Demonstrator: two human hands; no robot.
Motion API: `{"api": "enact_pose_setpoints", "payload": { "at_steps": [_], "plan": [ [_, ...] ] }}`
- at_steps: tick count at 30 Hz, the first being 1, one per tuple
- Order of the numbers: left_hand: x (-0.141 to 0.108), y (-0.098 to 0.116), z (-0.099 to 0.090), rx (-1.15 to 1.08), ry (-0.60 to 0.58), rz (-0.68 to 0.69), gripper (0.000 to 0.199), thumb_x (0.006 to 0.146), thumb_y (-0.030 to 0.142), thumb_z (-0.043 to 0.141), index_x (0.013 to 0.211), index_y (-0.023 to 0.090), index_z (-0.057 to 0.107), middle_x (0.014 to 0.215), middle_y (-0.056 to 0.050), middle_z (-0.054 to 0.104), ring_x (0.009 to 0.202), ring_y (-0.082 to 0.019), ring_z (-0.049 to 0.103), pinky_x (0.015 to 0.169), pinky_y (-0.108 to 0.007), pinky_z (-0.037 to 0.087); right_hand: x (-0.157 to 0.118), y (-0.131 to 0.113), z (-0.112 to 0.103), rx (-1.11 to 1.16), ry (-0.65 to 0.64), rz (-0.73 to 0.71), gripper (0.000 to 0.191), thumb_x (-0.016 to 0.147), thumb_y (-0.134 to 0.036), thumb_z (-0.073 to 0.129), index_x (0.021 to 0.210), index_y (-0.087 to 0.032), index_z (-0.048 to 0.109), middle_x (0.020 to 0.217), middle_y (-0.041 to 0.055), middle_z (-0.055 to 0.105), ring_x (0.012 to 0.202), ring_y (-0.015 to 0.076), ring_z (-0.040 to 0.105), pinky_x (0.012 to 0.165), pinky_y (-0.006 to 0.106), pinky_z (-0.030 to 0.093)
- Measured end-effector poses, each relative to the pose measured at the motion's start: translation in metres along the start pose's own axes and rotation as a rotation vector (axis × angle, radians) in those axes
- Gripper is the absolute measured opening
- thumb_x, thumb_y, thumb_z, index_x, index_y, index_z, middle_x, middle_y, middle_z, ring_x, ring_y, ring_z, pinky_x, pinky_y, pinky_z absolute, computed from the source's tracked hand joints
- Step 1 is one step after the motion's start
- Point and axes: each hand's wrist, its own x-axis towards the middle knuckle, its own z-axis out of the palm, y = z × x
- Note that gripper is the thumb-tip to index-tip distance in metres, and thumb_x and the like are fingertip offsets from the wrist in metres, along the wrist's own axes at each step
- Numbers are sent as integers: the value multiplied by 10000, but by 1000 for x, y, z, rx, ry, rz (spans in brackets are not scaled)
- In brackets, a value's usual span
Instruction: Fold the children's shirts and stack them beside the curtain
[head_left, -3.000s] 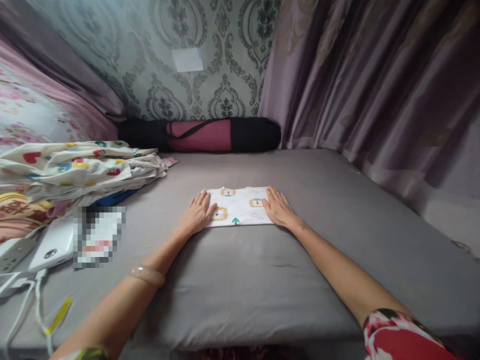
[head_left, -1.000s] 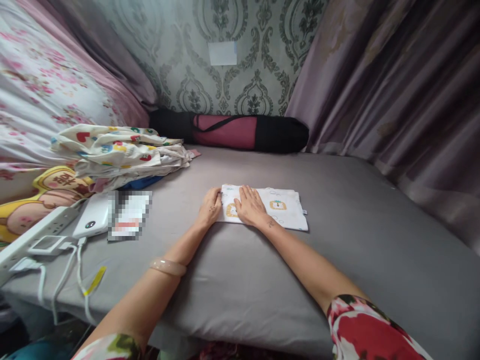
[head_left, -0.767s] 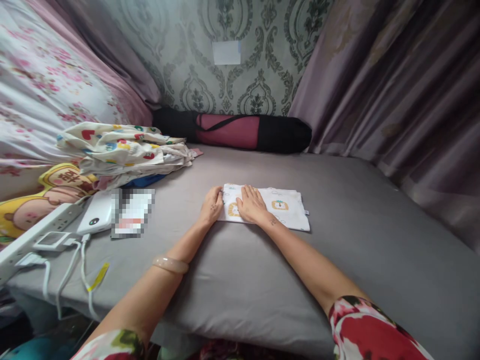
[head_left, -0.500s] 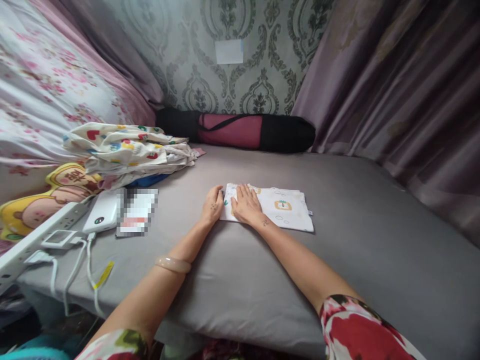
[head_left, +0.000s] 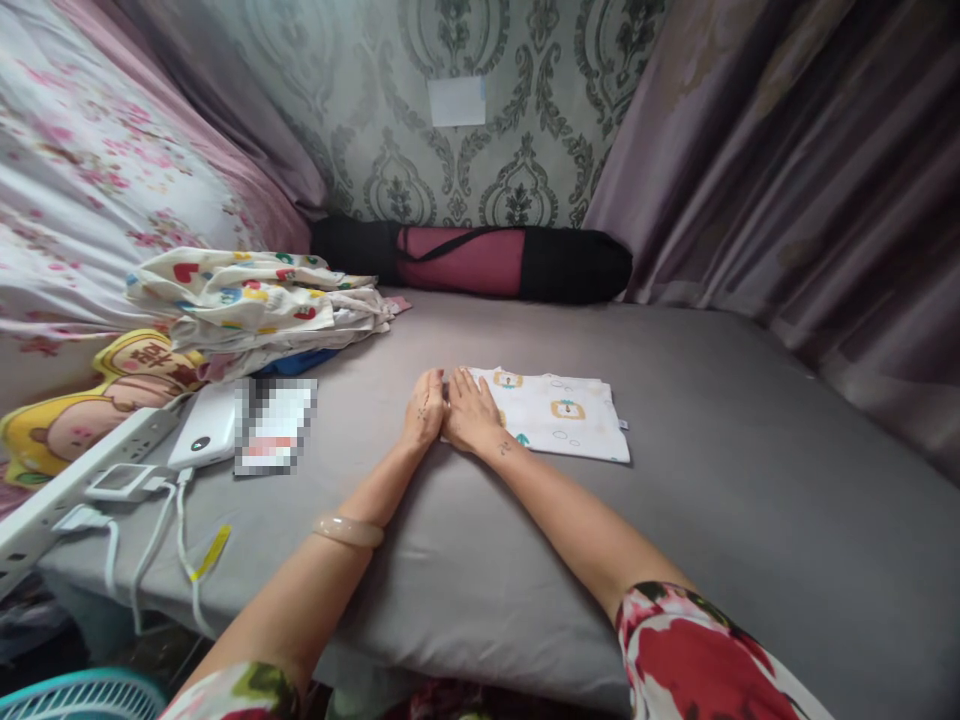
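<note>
the right hand (head_left: 471, 412) lies flat on the left end of the cloth (head_left: 536, 415); the left hand (head_left: 425, 410) stands on edge at that end, pinching or not i cannot tell. the cloth's long axis runs rightward from both across the sheet (head_left: 735, 450), right hand nearer its middle.

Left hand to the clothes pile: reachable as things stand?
Likely yes. The left hand is at the left edge of the folded cloth, and only grey sheet shows between it and the near end of the clothes pile. It may need some stretch.
</note>
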Motion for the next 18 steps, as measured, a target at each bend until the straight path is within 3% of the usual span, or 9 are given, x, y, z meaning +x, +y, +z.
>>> {"api": "enact_pose_setpoints", "payload": {
  "at_steps": [3, 8, 11, 15, 18],
  "plan": [
    [-1, 0, -1, 2, -26, 6, 510, 993, 372, 181, 1184, 134, 589, 1280, -134, 611, 1246, -225, 526, 1097, -411, 382, -1, -1, -2, 23, -9, -3, 589, 985, -318, 253, 1486, -12, 309, 1585, 160, 214, 1478, 252, 124, 1190, 446, 72],
    [1, -2, 0, 27, -44, 25, 521, 986, 386, 183, 1182, 133, 595, 1276, -138, 617, 1234, -237, 534, 1085, -412, 391, -14, 17, -26, 170, -11, -6, 590, 994, -313, 204, 1505, -28, 274, 1589, 137, 220, 1473, 219, 160, 1195, 385, 115],
    [4, -4, 3, 81, -46, 51, 478, 978, 391, 229, 1146, 149, 605, 1222, -130, 642, 1186, -242, 561, 1056, -416, 414, -34, 47, -41, 128, 51, 56, 591, 981, -295, 245, 1507, -27, 269, 1593, 139, 205, 1473, 225, 155, 1200, 395, 86],
    [10, 2, 10, 257, -87, 122, 365, 916, 327, 408, 1171, 138, 588, 1229, -142, 631, 1179, -252, 559, 1042, -400, 418, -61, 103, -58, 11, 31, 185, 571, 980, -274, 265, 1491, -23, 305, 1579, 153, 245, 1467, 240, 180, 1198, 429, 77],
    [19, 16, 19, 402, -206, 252, 343, 897, 293, 447, 1176, 154, 590, 1231, -128, 628, 1176, -241, 556, 1039, -369, 412, -73, 141, -66, -42, -1, 278, 530, 984, -247, 262, 1463, -48, 370, 1556, 159, 305, 1454, 260, 220, 1186, 493, 79]
  ]
}}
